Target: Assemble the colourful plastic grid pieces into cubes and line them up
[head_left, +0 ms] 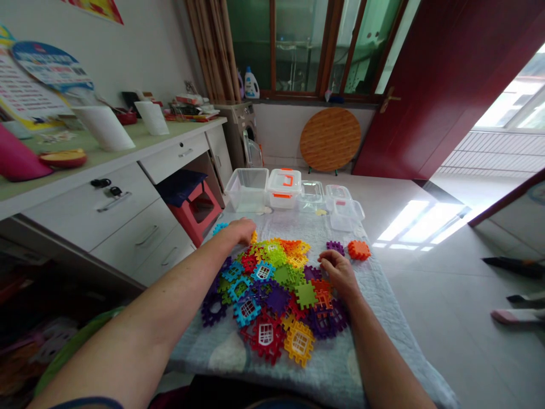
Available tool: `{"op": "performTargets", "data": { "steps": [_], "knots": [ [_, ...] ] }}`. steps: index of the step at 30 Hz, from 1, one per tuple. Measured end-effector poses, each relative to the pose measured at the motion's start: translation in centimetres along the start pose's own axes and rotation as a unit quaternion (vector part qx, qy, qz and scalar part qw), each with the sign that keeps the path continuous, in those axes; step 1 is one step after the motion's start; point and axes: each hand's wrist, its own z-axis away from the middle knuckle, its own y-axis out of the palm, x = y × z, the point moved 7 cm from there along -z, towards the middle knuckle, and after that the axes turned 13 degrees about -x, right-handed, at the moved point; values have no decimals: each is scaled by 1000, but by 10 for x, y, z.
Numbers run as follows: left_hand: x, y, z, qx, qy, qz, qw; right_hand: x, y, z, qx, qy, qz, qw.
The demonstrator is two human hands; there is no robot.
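Observation:
A heap of coloured plastic interlocking blocks point(276, 298) with toothed edges lies on the table; some have white window grilles. My left hand point(243, 229) is at the heap's far left edge, its fingers closed around a small yellow block point(254, 237) that partly shows beside them. Close to that wrist is a light-blue block point(219, 228). My right hand point(338, 271) is at the heap's right edge, its fingers loosely bent and nothing visible in them. Just beyond it sit purple blocks point(335, 247), and to its right a stack of orange blocks point(359, 250).
Along the table's far edge stand an open clear bin point(247, 190), a lidded clear box point(284, 187) with orange latches, and smaller clear containers point(343, 214). A pale blue cloth point(383, 335) covers the table. A red stool point(198, 210) and white drawers point(140, 233) are at left.

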Motion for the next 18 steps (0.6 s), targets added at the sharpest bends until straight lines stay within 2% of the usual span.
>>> {"op": "performTargets", "data": {
  "steps": [7,18],
  "knots": [
    [0,-10,0,-11,9,-48,999,2,-1,0,-1,-1,6,1000],
    [7,-9,-4,-30,4,-32,999,5,-1,1,1,-1,15,1000]
  ]
}}
